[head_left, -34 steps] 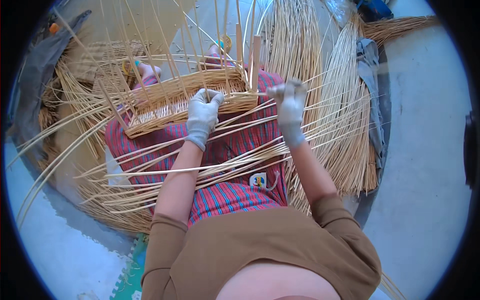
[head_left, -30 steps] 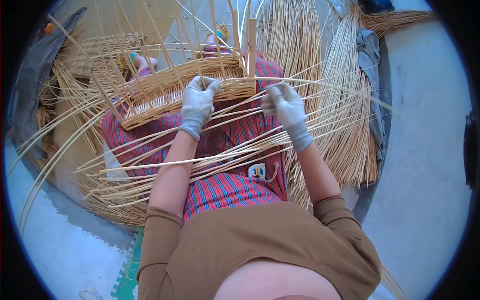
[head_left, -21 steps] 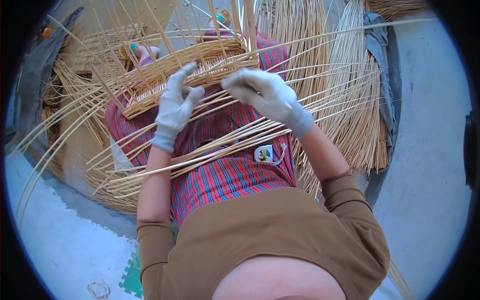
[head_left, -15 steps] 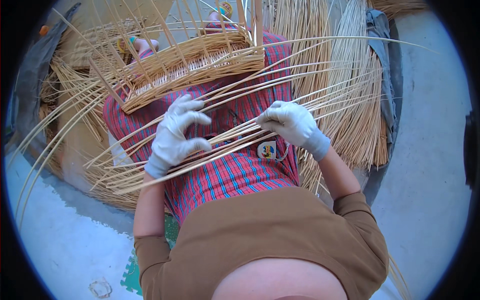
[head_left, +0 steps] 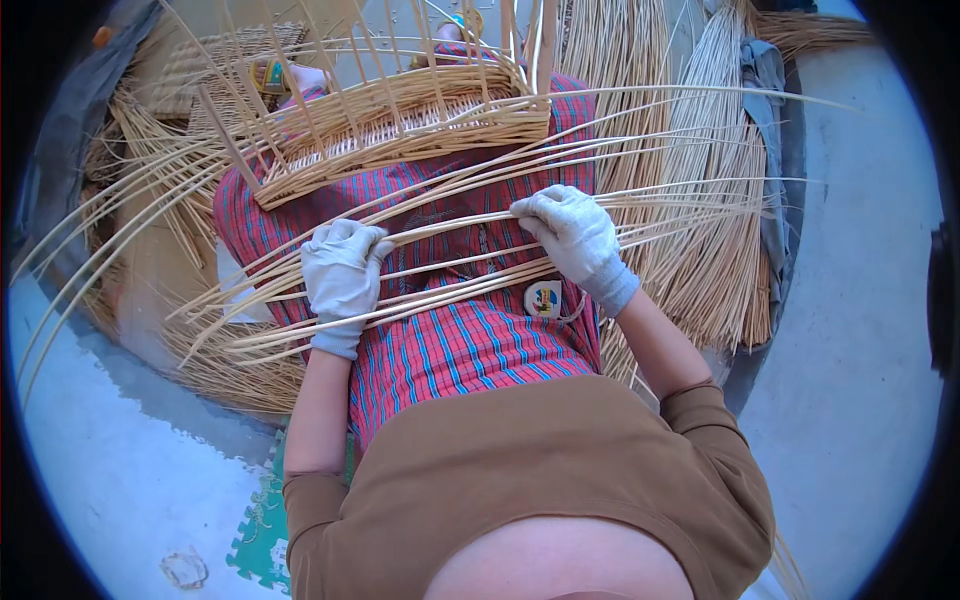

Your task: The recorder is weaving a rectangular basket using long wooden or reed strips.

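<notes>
Both my hands wear white gloves and grip wicker rods (head_left: 450, 227) stretched across my lap. My left hand (head_left: 343, 268) is closed round the rods' left part, its thumb on the near side. My right hand (head_left: 572, 238) pinches the same rods farther right. More loose rods lie below them over the red plaid cloth (head_left: 460, 350). Past my hands, a partly woven wicker basket (head_left: 400, 130) rests tilted on my knees, with upright stakes rising from its rim. How many rods each hand holds is hidden by the fingers.
Large bundles of wicker rods (head_left: 700, 220) lie on the floor to the right, next to a grey cloth (head_left: 765, 100). A woven mat piece (head_left: 215, 75) and loose rods are at the far left. A green foam mat (head_left: 262, 530) lies near my left elbow.
My left hand has gone from spread fingers to closed on the rods. My right hand is slightly higher, and the gripped rods have lifted apart from the others.
</notes>
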Demonstrator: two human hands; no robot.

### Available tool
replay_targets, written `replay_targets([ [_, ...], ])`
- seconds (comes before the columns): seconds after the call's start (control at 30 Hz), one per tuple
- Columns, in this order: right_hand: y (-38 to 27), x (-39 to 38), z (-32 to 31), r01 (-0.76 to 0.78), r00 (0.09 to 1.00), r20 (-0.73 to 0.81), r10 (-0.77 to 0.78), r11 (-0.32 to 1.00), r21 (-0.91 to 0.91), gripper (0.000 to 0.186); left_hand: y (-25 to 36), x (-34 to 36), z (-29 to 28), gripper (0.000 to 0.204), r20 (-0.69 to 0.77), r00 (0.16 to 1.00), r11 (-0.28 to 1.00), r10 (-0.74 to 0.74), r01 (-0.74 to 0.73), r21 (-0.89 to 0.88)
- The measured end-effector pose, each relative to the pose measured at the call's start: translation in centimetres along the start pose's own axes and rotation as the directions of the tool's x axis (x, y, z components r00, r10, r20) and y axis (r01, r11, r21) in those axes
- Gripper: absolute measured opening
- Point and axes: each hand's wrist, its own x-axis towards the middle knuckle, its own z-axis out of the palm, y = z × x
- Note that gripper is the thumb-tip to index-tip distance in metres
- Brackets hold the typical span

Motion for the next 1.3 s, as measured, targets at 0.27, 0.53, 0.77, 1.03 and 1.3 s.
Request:
replay_targets([
  [0.27,1.4,2.0,0.1,0.059,0.984,0.174,-0.025,0.979,-0.197,0.014,0.2,-1.6,-1.1,0.019,-0.133,0.978,0.985,0.16,-0.148,0.094],
  [0.53,-1.3,2.0,-0.4,0.168,0.97,0.18,-0.165,0.986,-0.001,0.018,-1.9,-1.9,0.0,0.021,-0.176,0.984,0.995,-0.024,0.007,-0.096],
  [0.77,-4.6,0.0,0.9,0.188,0.926,0.296,-0.236,0.965,0.182,0.024,-2.5,-2.3,0.3,0.021,-0.184,0.982,0.996,-0.052,0.037,-0.082],
  [1.03,-2.5,1.0,2.4,0.123,0.987,-0.116,-0.11,0.987,0.106,0.054,-0.3,-2.7,-1.7,0.033,-0.244,0.966,0.983,0.089,-0.125,-0.135],
  [1.3,-8.6,3.5,7.8,0.329,0.944,-0.097,-0.316,0.866,0.377,0.016,5.2,2.5,-3.7,0.04,-0.136,0.955,0.95,0.263,-0.281,-0.139],
])
